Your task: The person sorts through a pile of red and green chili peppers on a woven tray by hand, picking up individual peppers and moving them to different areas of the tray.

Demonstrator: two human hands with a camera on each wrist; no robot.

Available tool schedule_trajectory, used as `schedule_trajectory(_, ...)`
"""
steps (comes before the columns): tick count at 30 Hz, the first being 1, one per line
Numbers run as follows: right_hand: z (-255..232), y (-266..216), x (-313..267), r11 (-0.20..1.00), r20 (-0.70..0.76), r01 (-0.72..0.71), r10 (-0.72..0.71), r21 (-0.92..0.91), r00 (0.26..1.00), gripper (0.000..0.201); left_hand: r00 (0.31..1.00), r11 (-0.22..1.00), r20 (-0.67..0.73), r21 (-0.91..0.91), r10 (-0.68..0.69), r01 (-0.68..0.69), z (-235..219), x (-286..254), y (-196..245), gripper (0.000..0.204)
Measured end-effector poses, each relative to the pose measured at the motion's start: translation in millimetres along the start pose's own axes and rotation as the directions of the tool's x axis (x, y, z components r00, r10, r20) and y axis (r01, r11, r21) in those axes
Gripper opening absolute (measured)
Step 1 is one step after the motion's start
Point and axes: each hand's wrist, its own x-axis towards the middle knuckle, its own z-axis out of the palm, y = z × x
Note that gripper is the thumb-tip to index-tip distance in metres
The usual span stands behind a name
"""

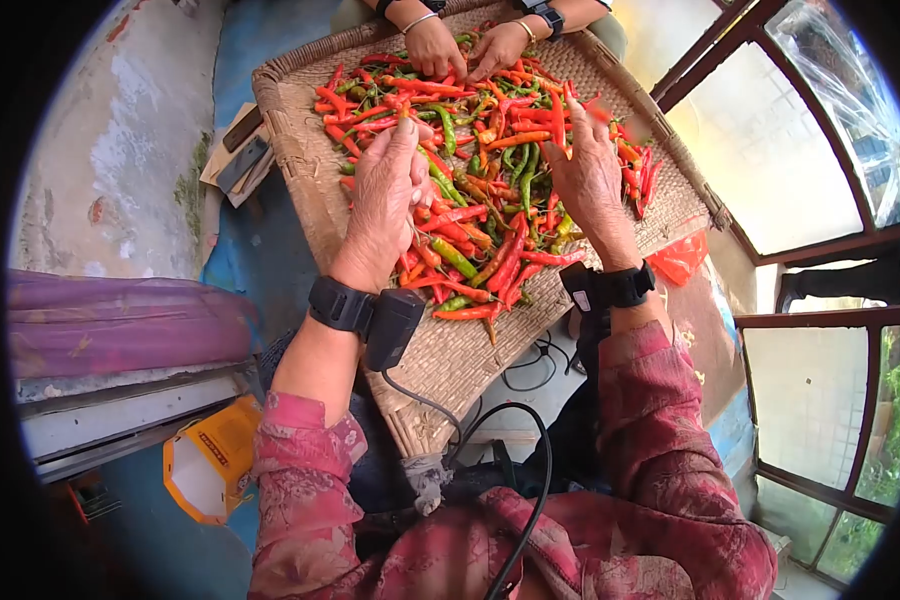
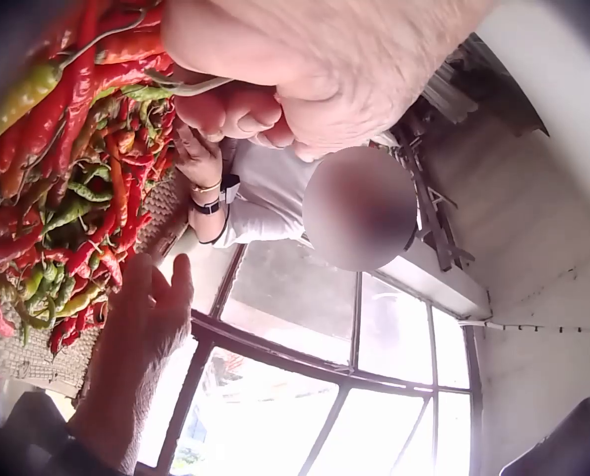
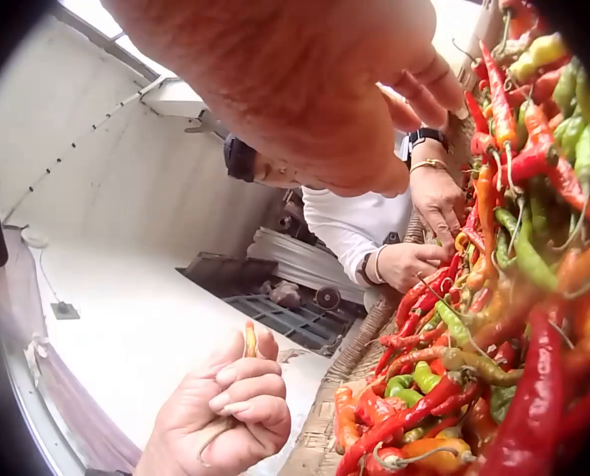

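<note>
A heap of red, orange and green chili peppers (image 1: pixel 470 230) covers much of a woven tray (image 1: pixel 315 190). Above its left side my left hand (image 1: pixel 380 195) has its fingers curled round a small chili pepper (image 3: pixel 250 339); an orange tip sticks out at the top and a pale stem below. Most of that pepper is hidden in the palm. My right hand (image 1: pixel 590 185) hovers over the right part of the heap, fingers extended, and the left wrist view shows nothing gripped in it. Beyond the heap another person's two hands (image 3: pixel 439 203) reach into the peppers at the tray's far edge.
Framed windows (image 1: pixel 790 150) stand along the right, a pale wall (image 1: pixel 120 130) on the left. A yellow box (image 1: pixel 210 460) sits low at the left, near a purple cloth (image 1: pixel 130 325). A black cable (image 1: pixel 545 440) crosses my lap, and a red plastic bag (image 1: pixel 678 257) lies beyond the tray's right edge.
</note>
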Motion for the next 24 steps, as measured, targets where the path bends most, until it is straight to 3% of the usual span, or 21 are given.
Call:
schedule_trajectory(2,-1.9,5.9,-10.0,0.991,0.337,0.099,-0.123,0.089,0.933,0.031,1.0,0.996,-0.019,0.086,0.001,0.001,1.3,0.4,-0.6,0.026)
schedule_trajectory(3,-5.5,1.8,-12.9,0.985,0.645,-0.017,-0.098,0.17,0.758,0.025,1.0,0.998,0.008,0.065,-0.011,0.011,-0.1,0.7,-1.2,0.028)
schedule_trajectory(4,-2.9,7.7,-23.5,0.93,0.687,0.086,-0.324,0.357,0.65,0.025,1.0,0.998,0.01,0.059,-0.013,0.012,0.3,1.1,-2.3,0.028)
schedule_trajectory(6,0.4,3.3,-43.9,0.903,0.699,0.176,-0.418,0.393,0.58,0.027,1.0,0.99,0.004,0.138,-0.023,0.022,2.8,0.2,-4.8,0.029)
schedule_trajectory(9,9.1,-1.6,-57.8,0.883,0.621,0.393,-0.461,0.255,0.634,0.018,0.997,0.988,0.037,0.143,-0.069,0.063,0.7,0.7,-11.1,0.037)
schedule_trajectory(12,10.2,4.0,-52.3,0.904,0.607,0.336,-0.427,0.265,0.67,0.017,0.991,0.984,0.055,0.133,-0.123,0.114,1.3,2.5,-12.3,0.043)
schedule_trajectory(16,1.7,19.2,-33.3,0.896,0.533,0.132,-0.365,0.424,0.763,0.013,0.997,0.995,0.038,0.067,-0.071,0.068,7.9,8.1,-14.1,0.047)
schedule_trajectory(18,-6.0,21.2,-24.0,0.918,0.526,0.048,-0.268,0.393,0.807,0.009,0.999,0.994,0.034,0.112,-0.022,0.018,12.9,11.8,-14.7,0.048)
schedule_trajectory(19,-7.1,21.1,-20.7,0.886,0.523,-0.09,-0.184,0.456,0.832,0.009,0.999,0.982,0.032,0.188,-0.041,0.034,16.6,10.5,-12.3,0.048)
schedule_trajectory(20,-7.1,20.3,-16.2,0.829,0.523,-0.22,-0.101,0.515,0.846,0.011,0.998,0.982,0.045,0.188,-0.036,0.027,18.2,11.9,-13.8,0.048)
schedule_trajectory(21,-7.1,17.6,-11.1,0.676,0.521,-0.328,-0.097,0.66,0.848,0.018,0.996,0.971,0.084,0.24,0.004,-0.024,20.5,13.5,-15.7,0.048)
schedule_trajectory(22,-9.4,15.2,-8.1,0.679,0.512,-0.32,-0.095,0.661,0.854,0.018,0.991,0.954,0.123,0.289,0.043,-0.077,22.6,14.0,-16.9,0.048)
schedule_trajectory(24,-14.5,6.4,-6.1,0.469,0.628,-0.539,-0.042,0.7,0.777,0.027,0.979,0.959,0.206,0.274,0.012,-0.069,28.1,12.7,-19.6,0.055)
